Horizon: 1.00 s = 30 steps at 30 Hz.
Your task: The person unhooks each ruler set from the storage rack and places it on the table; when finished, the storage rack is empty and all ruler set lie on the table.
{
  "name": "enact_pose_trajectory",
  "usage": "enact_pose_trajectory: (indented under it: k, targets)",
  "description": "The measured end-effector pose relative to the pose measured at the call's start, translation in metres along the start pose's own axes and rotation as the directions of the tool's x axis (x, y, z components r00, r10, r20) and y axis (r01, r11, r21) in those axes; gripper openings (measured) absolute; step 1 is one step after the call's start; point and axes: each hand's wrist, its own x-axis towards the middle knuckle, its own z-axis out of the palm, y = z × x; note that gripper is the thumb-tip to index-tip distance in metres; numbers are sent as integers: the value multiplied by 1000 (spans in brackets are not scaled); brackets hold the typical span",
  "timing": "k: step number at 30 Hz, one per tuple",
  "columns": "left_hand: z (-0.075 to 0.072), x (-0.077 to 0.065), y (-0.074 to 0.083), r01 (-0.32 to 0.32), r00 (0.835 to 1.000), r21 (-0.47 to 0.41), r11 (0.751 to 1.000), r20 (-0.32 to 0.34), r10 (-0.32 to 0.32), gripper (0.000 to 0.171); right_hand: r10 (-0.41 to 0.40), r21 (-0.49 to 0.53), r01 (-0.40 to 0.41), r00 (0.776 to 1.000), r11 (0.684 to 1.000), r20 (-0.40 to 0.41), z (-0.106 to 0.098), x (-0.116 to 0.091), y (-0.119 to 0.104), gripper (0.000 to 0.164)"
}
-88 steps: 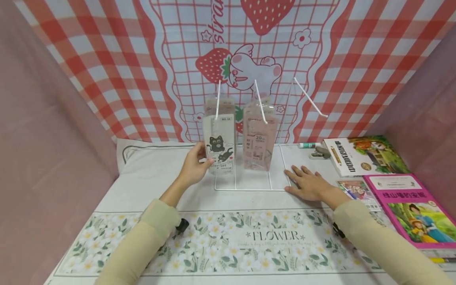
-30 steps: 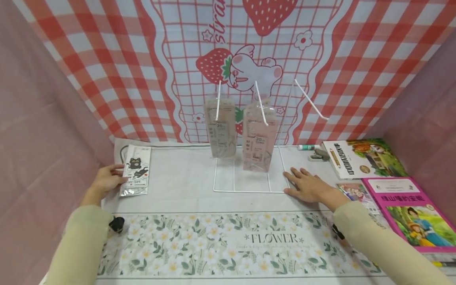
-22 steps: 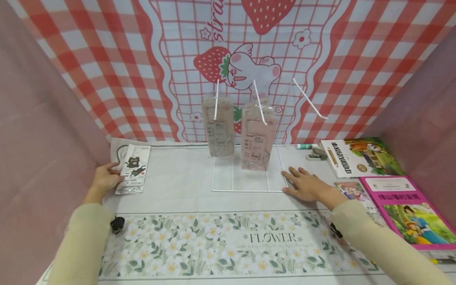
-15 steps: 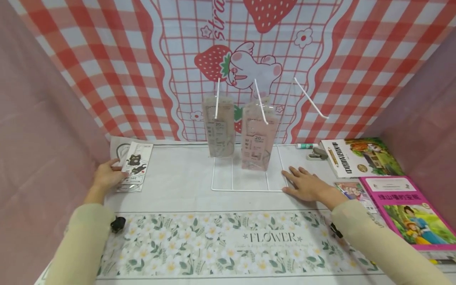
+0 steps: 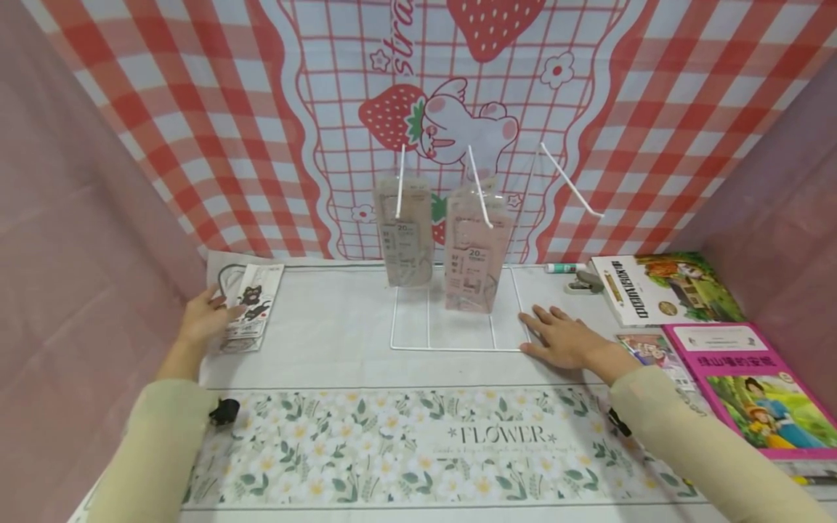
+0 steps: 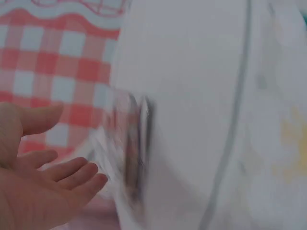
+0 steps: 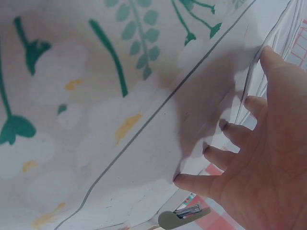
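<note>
While the left hand (image 5: 208, 316) sits at the far left of the rack (image 5: 458, 349), its fingers are loose, thumb apart from the rest, not curled round anything. Nearest thing is the cat pack (image 5: 258, 301), white with black cats, clear sleeve end toward the person, lying on the table (image 5: 327, 319) well left of the rack. In the head view that hand overlaps the pack's left edge; contact hard to tell, left wrist view blurred there. Right hand (image 5: 562, 338) lies at the rack's right edge, palm down, fingers spread, tips at the base wire, not wrapped round it. Hands well apart, rack between them.

Rack is white wire, base flat on the table, three prongs sticking out toward the person. Grey pack (image 5: 408, 247) hangs upright on the rack's left prong (image 5: 400, 181), pink pack (image 5: 477, 261) on the middle prong (image 5: 480, 187); both marked 20. Right prong (image 5: 570, 179) points out to the right of the pink pack.

Right of the rack: glue stick (image 5: 565, 268), stapler (image 5: 584, 282) just beside it, then white book (image 5: 670, 290), booklet (image 5: 657, 356) and pink book (image 5: 752, 385). Behind the rack: red-checked cloth (image 5: 216, 131) with strawberries. In front of it: floral band (image 5: 366, 450) reading FLOWER.
</note>
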Motion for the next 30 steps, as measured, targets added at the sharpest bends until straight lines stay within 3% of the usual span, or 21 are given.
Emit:
enact_pose_trajectory:
  k: [4,9,12,16,20,25,30]
  targets:
    - [16,-6,27,-86,992,-17,996,91,87,88,-3,6,3,1000,1000,-4,-1,0,1,71]
    - [50,-16,65,-233,959,-22,972,159,234,86,-15,6,15,1000,1000,-3,-2,0,-1,71]
    - [77,-20,86,-301,930,-84,950,195,312,83,-9,5,9,1000,1000,0,-2,-1,-2,70]
    - [115,-24,106,-399,874,-150,905,236,424,77,-5,7,5,1000,1000,-3,-2,-2,-1,70]
    - [147,-29,118,-451,837,-159,878,265,478,76,-6,3,6,1000,1000,-7,0,-2,0,71]
    - [169,-29,125,-496,828,-166,852,206,522,68,-2,9,2,1000,1000,-8,0,-1,0,72]
    - [180,-24,130,-491,849,-192,850,112,516,58,-3,9,3,1000,1000,-17,0,-1,0,71]
